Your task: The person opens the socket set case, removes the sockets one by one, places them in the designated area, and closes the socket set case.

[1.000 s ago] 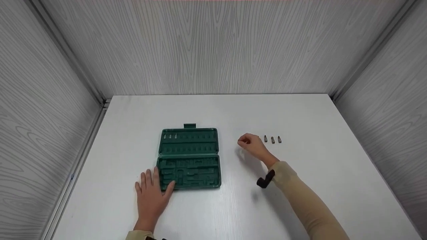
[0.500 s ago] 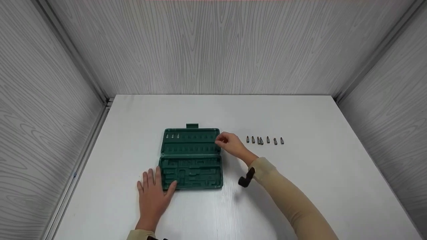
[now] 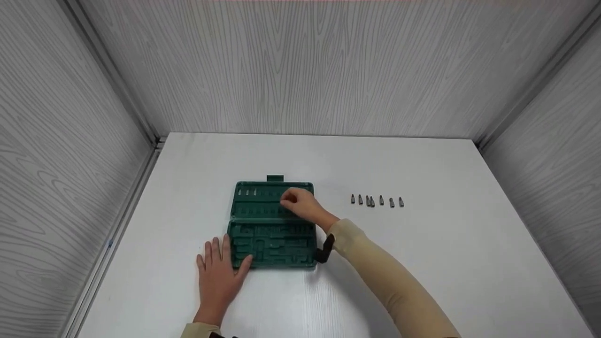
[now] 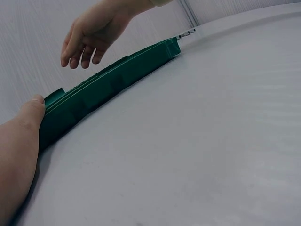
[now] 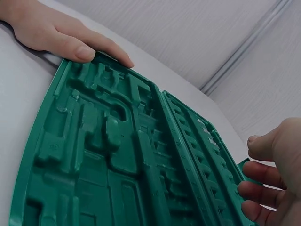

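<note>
Pale grey wood-grain panels walled in the back and sides of a white worktop, with grey strips running down the corners. Left of centre lay a green plastic case, opened flat, a small tab at its far edge. Its near half was moulded with recesses of many shapes; the far half carried rows of slots, and three silvery bits sat at the left end of the far row. Seven loose bits stretched in a line to the right of the case, two of them very close together. The left grip lay with fingers spread at the case's near left corner, thumb upon its edge. The right grip hung above the far half, left of the loose bits, fingers bent; whether the tips pinched something could not be told. Beige sleeves covered both arms.
</note>
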A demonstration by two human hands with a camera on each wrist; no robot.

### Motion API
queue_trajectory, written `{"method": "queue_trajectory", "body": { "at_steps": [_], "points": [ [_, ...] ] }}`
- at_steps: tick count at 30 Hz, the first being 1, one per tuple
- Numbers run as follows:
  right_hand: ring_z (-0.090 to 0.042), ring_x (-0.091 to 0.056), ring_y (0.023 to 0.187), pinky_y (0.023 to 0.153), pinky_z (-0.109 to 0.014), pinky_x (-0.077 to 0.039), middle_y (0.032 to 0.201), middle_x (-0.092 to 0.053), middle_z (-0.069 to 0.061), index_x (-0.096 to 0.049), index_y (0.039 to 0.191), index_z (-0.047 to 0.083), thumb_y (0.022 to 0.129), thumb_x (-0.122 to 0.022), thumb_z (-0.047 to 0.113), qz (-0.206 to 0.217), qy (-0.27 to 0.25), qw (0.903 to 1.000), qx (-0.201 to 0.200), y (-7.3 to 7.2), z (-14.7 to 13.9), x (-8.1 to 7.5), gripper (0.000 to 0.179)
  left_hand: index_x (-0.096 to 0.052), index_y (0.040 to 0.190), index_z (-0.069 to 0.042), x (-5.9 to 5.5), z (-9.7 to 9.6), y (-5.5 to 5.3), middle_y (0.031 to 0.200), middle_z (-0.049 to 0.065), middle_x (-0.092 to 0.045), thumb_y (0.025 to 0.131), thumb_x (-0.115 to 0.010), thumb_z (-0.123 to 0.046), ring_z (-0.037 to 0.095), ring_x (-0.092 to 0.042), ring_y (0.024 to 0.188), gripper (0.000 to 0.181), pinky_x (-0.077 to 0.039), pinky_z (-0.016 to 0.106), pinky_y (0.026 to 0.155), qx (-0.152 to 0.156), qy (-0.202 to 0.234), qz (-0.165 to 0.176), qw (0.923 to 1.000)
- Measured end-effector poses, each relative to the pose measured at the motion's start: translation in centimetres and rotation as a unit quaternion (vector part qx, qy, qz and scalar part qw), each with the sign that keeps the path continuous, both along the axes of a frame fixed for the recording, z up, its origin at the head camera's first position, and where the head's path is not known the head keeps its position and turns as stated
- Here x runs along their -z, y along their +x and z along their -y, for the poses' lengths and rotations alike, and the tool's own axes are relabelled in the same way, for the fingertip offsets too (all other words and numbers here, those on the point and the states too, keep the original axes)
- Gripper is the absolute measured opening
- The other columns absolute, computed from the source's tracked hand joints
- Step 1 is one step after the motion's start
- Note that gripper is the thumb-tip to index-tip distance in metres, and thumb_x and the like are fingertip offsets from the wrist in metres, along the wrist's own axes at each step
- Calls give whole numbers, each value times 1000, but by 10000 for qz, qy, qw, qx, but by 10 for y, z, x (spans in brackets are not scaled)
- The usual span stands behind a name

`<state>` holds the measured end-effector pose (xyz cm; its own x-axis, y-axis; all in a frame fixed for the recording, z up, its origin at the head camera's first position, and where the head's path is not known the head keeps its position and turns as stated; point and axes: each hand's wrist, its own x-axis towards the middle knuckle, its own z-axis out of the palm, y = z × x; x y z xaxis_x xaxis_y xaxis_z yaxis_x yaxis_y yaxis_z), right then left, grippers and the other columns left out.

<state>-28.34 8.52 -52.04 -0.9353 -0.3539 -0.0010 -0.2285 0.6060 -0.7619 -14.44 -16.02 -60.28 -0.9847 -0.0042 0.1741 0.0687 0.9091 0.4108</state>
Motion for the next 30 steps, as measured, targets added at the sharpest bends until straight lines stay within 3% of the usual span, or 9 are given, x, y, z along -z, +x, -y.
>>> {"method": "queue_trajectory", "body": {
  "at_steps": [23,30],
  "points": [
    [-15,-55,90,78,-30,-46,105,-57,-6,-63,112,5,95,-55,19,-21,430,9990,-70,-33,66,3,24,-19,149,-8,-3,3,1,150,24,-18,84,-32,-74,39,-6,138,94,-2,59,106,-37,-11,166,9999],
    [-19,-58,94,80,-32,-48,106,-60,-9,-64,110,3,94,-57,14,-38,645,9971,392,-40,67,8,21,-21,148,-7,0,-5,0,149,23,-20,84,-30,-75,39,-8,138,94,-3,59,106,77,-25,161,9998]
  ]
}}
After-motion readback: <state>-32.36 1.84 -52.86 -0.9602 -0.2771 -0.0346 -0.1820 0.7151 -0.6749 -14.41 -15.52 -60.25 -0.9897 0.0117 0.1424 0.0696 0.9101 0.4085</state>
